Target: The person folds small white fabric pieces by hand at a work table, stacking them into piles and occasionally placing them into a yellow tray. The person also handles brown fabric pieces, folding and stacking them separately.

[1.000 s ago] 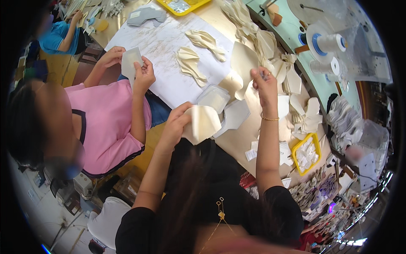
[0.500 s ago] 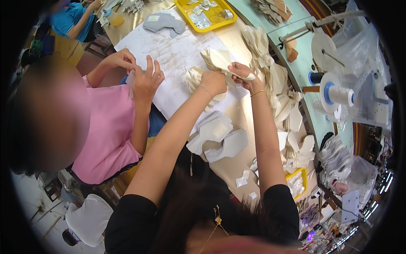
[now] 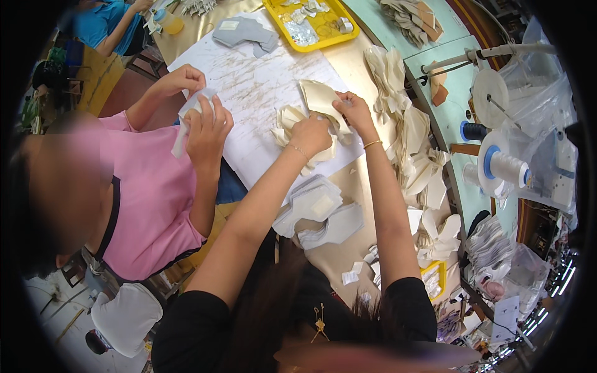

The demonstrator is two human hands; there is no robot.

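Note:
My left hand (image 3: 313, 135) is closed on a bunch of cream fabric pieces (image 3: 288, 118) over a white sheet (image 3: 249, 137). My right hand (image 3: 356, 113) pinches the edge of a cream fabric piece (image 3: 318, 98), which fans up just beyond the left fingers. Its lower end runs down between the two hands, and whether the left fingers also hold it is hidden. Closer to me, below my left wrist, lie two stacks of pale grey cut pieces (image 3: 314, 200).
On the left, a co-worker in pink holds a whitish piece (image 3: 181, 133). More grey pieces (image 3: 245, 34) and a yellow tray (image 3: 317, 40) lie at the far side. Cream bundles (image 3: 410, 133) line the right, beside a green machine table with thread cones (image 3: 505, 165).
The cream piece by my right hand has gone from curled to spread and stands more upright. My right hand has shifted slightly left. The co-worker's whitish piece is now more visible.

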